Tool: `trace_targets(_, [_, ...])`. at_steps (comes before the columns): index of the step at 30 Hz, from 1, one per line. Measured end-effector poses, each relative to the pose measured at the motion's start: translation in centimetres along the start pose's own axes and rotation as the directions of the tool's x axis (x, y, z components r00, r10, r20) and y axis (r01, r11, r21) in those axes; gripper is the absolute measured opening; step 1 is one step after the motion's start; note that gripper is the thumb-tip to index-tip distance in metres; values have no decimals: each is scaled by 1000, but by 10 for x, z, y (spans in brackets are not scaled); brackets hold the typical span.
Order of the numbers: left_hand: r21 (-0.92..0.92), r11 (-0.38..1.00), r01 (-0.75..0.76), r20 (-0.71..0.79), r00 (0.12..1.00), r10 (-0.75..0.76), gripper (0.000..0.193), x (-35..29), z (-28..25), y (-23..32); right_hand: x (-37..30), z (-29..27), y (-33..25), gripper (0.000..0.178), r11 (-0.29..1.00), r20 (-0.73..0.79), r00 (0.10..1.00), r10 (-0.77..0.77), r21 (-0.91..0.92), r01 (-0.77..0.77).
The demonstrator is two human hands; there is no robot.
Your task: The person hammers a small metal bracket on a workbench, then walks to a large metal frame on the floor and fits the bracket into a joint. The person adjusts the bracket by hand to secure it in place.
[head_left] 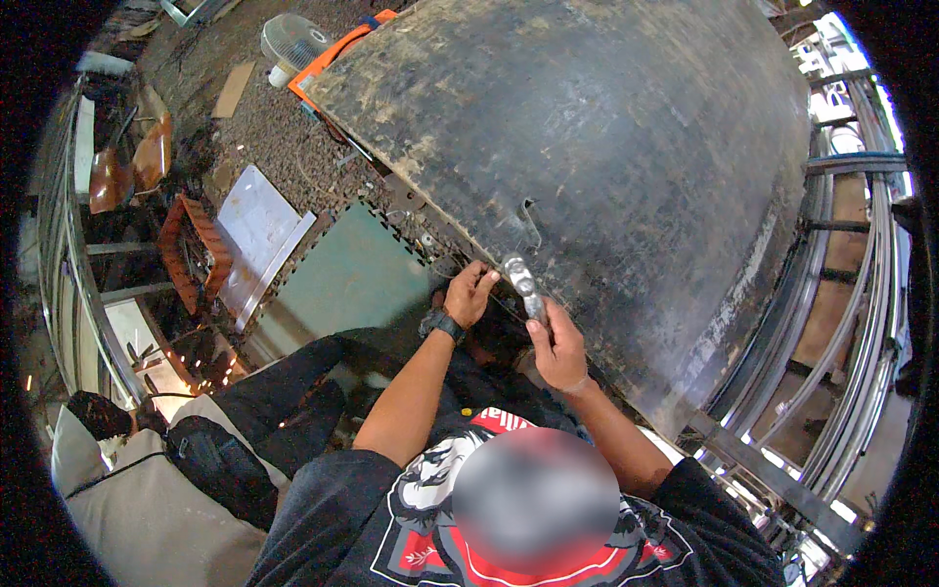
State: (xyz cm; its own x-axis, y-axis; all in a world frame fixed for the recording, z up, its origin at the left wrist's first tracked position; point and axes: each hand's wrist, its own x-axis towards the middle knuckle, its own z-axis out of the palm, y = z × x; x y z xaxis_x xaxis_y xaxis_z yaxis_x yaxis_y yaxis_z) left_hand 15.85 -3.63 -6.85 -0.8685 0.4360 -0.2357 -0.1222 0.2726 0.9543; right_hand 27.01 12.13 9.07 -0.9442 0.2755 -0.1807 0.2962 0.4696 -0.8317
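My right hand (559, 349) is closed round the near end of a shiny silver metal piece (520, 277) with rounded, bulging sides. This piece lies over the near edge of a large, dark, worn tabletop (606, 147), and its exact kind cannot be made out. My left hand (470, 295), with a dark watch on the wrist, is at the same edge, just left of the silver piece. Its thumb and fingers are pinched together, and what they hold is too small to tell. A bent strip of metal (530, 223) lies on the tabletop just beyond both hands.
At the left, a person in beige clothing (147, 499) works close by among flying sparks (201, 372). A green panel (357, 274), a white sheet (256, 220) and an orange-brown crate (186, 249) lie left of the table. A fan (293, 41) stands far left; long metal bars (851, 264) line the right.
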Motion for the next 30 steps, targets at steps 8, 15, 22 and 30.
trace_targets(8, [-85,995,-50,-12,999,49,27,1,0,-7,-17,12,7,43,987,-17,987,-159,-28,158])
trace_targets(15, [-196,969,-148,3,988,151,20,8,4,-11,-9,20,15,41,977,-23,984,-174,-126,170])
trace_targets(22, [62,997,-39,15,999,38,24,-5,-5,11,-11,15,18,40,989,-106,985,-135,-75,127])
trace_targets(30, [-542,768,342,149,938,-313,16,-4,-28,81,6,-41,53,39,905,-458,888,-53,-397,-151])
